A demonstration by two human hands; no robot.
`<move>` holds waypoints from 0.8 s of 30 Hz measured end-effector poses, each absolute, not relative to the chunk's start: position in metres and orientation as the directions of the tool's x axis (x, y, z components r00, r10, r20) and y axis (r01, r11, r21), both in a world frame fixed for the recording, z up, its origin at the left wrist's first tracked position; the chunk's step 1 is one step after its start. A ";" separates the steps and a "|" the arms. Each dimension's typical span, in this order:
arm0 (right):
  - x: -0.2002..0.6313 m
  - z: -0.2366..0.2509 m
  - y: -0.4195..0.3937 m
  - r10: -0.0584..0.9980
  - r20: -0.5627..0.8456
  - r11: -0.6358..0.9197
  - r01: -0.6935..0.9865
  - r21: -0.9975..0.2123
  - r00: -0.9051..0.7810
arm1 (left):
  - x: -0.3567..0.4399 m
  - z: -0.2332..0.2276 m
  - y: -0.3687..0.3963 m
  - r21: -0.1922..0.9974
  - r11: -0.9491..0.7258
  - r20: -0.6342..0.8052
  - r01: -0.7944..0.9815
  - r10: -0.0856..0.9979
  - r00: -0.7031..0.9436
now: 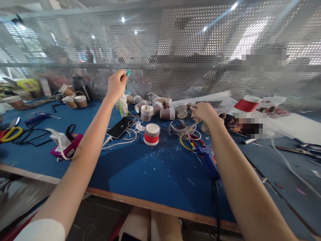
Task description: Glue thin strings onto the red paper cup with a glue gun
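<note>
My left hand (117, 85) is raised near the mesh panel, fingers closed round a slim teal stick (128, 73); its exact kind is unclear. Below it stands a white and green carton (123, 106). My right hand (202, 112) is at the back of the table, fingers bent and drawn together beside the row of wrapped paper cups (167, 113). Whatever its fingertips hold is too small to make out. Between my arms, a cup with a red band (151, 134) rests on the blue table. Loose grey cord (187, 129) lies below my right hand.
A blue glue gun (209, 159) lies by my right forearm. To the left are a purple power strip (66, 147), a dark phone or tablet (121, 128) and yellow-handled scissors (11, 134). Small cups with handles (69, 101) stand at the back left. White scraps litter the middle.
</note>
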State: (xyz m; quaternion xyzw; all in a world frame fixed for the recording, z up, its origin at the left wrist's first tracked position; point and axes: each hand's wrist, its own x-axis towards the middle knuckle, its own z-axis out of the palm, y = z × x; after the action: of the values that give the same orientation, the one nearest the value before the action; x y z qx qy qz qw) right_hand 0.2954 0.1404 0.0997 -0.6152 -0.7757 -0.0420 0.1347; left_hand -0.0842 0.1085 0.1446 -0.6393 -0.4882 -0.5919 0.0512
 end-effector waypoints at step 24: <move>0.254 0.141 0.094 0.970 0.188 0.217 0.897 -0.385 -0.154 | -0.080 0.162 0.087 0.551 -0.663 0.780 0.507 0.624 -0.033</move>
State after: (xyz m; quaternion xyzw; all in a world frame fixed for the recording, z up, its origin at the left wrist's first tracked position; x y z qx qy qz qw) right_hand 0.2541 0.0942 0.1405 -0.6188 -0.7542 0.0916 0.1997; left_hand -0.0803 0.0869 0.1617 -0.6937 -0.4077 -0.5916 -0.0496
